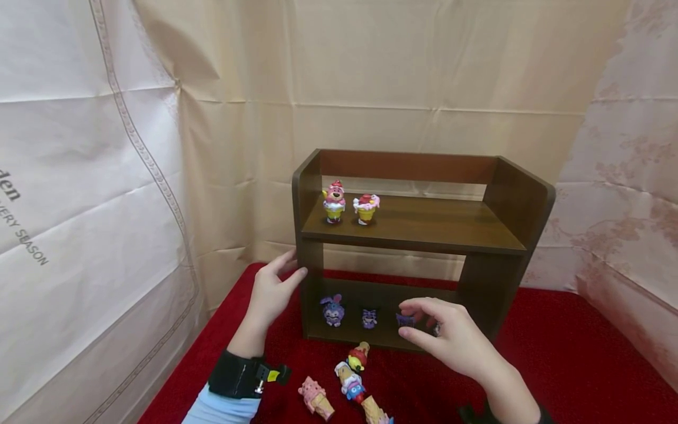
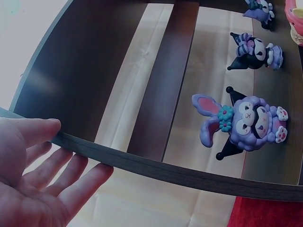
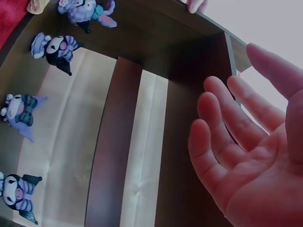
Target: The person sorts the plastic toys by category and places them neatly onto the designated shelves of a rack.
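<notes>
Cones (image 1: 348, 380) lie on their sides on the red cloth (image 1: 424, 388) before the rack (image 1: 408, 168); three run nearly end to end, the pink one (image 1: 316, 397) apart at left; a dragged forearm could scatter them. Left hand (image 1: 271, 291) at the rack's left panel (image 1: 311, 194), fingers apart and mostly straight, thumb by the front edge; whether it bears weight, cannot tell; a hard push might jolt the rack and topple its load. Right hand (image 1: 449, 335) before the lower shelf (image 1: 386, 292), fingers loosely bent, apart from the thumb, palm bare; its knuckles could clip the purple figures (image 1: 369, 319) standing there if moved carelessly. Cup figures (image 1: 335, 206) stand at left on the upper shelf (image 1: 434, 221); tapered cups, so probably tippy if jarred. Curtain (image 1: 402, 70) behind. Counts, near to far: cones 4; hands 2; rack 1; shelves 2; purple figures 4; cup figures 2.
</notes>
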Demonstrator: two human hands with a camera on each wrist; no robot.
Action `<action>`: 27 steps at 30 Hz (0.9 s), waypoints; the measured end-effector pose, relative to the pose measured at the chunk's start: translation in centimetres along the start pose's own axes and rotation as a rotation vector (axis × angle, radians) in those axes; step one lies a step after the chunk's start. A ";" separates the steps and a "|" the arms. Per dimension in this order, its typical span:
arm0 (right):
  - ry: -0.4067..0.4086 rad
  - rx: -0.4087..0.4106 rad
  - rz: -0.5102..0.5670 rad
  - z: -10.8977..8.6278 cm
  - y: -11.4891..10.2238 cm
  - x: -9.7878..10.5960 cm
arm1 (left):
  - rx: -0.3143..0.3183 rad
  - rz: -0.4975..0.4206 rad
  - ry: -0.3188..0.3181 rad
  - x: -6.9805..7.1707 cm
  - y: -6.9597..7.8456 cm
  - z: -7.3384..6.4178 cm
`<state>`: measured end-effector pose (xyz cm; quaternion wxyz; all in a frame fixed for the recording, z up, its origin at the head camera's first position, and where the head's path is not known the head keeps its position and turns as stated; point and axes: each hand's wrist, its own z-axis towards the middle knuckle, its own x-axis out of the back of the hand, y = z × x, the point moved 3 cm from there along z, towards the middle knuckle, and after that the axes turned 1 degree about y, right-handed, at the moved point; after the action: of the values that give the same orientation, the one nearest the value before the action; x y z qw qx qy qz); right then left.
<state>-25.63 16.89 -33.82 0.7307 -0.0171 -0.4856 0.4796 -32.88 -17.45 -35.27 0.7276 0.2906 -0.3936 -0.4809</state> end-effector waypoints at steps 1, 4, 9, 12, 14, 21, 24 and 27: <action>-0.017 -0.005 0.003 -0.2 0.1 -0.1 | 0.001 0.002 0.000 0.0 0.0 0.0; -0.069 -0.010 0.006 -0.7 0.4 -0.2 | 0.002 0.008 0.000 -0.1 0.0 0.0; -0.171 -0.024 0.034 -1.2 0.9 -0.4 | -0.007 0.018 0.015 -0.1 0.0 0.1; -0.252 -0.043 0.050 -1.4 1.0 -0.7 | -0.010 0.015 0.019 -0.1 0.0 0.1; -0.304 -0.054 0.044 -1.4 1.0 -1.1 | -0.012 0.013 0.016 0.0 0.0 0.1; -0.433 -0.100 -0.004 -1.7 0.8 -2.5 | -0.006 0.018 0.007 -0.1 -0.3 0.2; -0.484 -0.121 -0.004 -1.7 0.9 -3.2 | -0.004 0.007 0.007 -0.2 -0.3 0.2; -0.546 -0.154 0.019 -1.7 0.9 -3.8 | -0.004 0.004 0.006 -0.2 -0.3 0.2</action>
<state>-25.26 15.43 -37.81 0.5648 0.0526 -0.6993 0.4349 -33.25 -17.37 -35.44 0.7304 0.2896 -0.3910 -0.4793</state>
